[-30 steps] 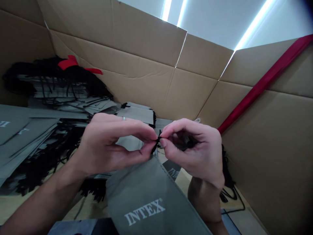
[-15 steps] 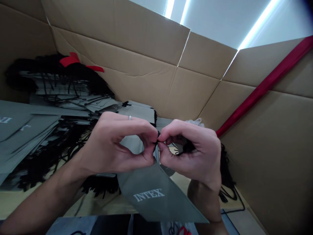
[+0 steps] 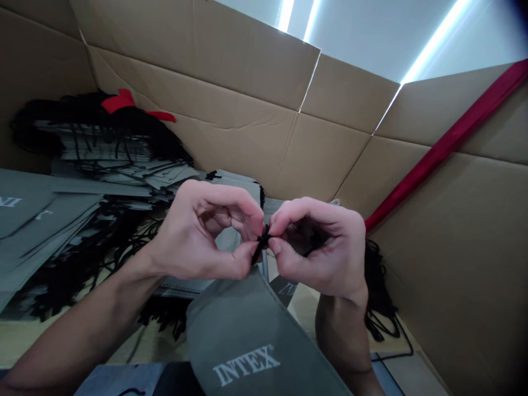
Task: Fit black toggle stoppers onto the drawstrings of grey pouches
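A grey fabric bag (image 3: pixel 247 335) printed INTEX hangs in front of me, lifted by its black drawstring (image 3: pixel 263 240). My left hand (image 3: pixel 206 234) pinches the cord with thumb and fingertips. Facing it, my right hand (image 3: pixel 319 247) pinches the same cord, fingertips almost touching those of the left hand. Both hands are closed on the cord's small knot area above the bag's mouth. More black cord shows inside my right palm.
Stacks of flat grey bags (image 3: pixel 49 214) with black cords lie to the left inside a big cardboard box (image 3: pixel 256 115). A red ribbon (image 3: pixel 124 102) lies on the far pile. A red strip (image 3: pixel 445 143) runs along the right wall. Loose black cords (image 3: pixel 381 308) lie at right.
The bag has swung back toward me, so its INTEX print sits lower and larger. My left fingers have curled up more over the cord; both hands remain pinched together.
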Tool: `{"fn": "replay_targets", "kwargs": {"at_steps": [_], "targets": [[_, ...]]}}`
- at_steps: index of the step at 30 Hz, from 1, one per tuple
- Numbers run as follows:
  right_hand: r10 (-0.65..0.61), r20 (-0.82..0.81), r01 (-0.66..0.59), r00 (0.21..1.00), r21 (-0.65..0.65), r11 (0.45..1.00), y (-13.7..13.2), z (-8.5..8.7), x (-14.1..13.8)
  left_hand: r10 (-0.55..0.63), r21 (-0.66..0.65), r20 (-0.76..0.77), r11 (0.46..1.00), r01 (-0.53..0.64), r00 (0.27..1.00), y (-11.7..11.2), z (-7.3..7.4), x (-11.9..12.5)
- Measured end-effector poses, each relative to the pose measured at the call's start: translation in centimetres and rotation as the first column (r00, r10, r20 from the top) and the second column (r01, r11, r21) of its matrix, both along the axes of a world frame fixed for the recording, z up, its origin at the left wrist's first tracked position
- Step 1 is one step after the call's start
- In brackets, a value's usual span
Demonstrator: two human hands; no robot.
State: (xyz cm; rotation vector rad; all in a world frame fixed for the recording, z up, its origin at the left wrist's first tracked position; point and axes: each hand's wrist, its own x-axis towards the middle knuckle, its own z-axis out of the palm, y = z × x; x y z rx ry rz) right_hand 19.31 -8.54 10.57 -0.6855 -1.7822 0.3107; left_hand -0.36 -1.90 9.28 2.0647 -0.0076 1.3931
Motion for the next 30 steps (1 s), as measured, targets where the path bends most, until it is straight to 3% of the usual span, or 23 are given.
{"fn": "replay_targets", "kwargs": {"at_steps": [4, 8, 11, 14, 17, 19, 21, 23, 26, 30], "targets": [[-0.109, 0.112, 0.105, 0.988, 0.043, 0.994, 0.0, -0.1, 0.5, 0.198, 0.192, 0.011, 0.962, -0.197, 0.98, 0.2, -0.2, -0.3], [-0.257, 0.233, 0.225, 0.938, 0.156, 0.962, -0.2, -0.3, 0.7, 0.453, 0.483, 0.035, 0.773, -0.412, 0.891, 0.0, -0.4, -0.9], [-0.343, 0.274, 0.283, 0.898, 0.236, 0.93, -0.1, -0.5, 0.4, 0.555, 0.634, 0.051, 0.624, -0.456, 0.83, -0.3, -0.6, -1.2], [-0.39, 0.287, 0.312, 0.875, 0.282, 0.907, 0.0, -0.6, 0.2, 0.59, 0.682, 0.083, 0.554, -0.478, 0.803, -0.5, -0.8, -1.2], [-0.354, 0.245, 0.296, 0.902, 0.246, 0.923, -0.1, -0.5, 0.1, 0.58, 0.603, 0.103, 0.61, -0.515, 0.808, -0.4, -0.9, -1.0], [-0.29, 0.183, 0.257, 0.939, 0.184, 0.949, -0.2, -0.5, 0.0, 0.497, 0.489, 0.11, 0.727, -0.482, 0.861, -0.2, -0.9, -0.8], [-0.213, 0.112, 0.202, 0.971, 0.1, 0.974, -0.3, -0.4, -0.2, 0.364, 0.351, 0.097, 0.858, -0.374, 0.926, 0.0, -0.7, -0.7], [-0.154, 0.046, 0.153, 0.987, 0.022, 0.988, -0.4, -0.4, -0.3, 0.237, 0.21, 0.072, 0.946, -0.247, 0.969, 0.2, -0.5, -0.6], [-0.085, -0.036, 0.083, 0.996, -0.043, 0.996, -0.3, -0.1, -0.4, 0.069, 0.051, 0.053, 0.996, -0.072, 0.996, 0.5, -0.1, -0.4], [-0.031, -0.101, 0.023, 0.994, -0.079, 0.997, -0.4, 0.4, -0.3, -0.043, -0.044, 0.03, 0.998, 0.044, 0.999, 1.1, 0.1, 0.0]]}}
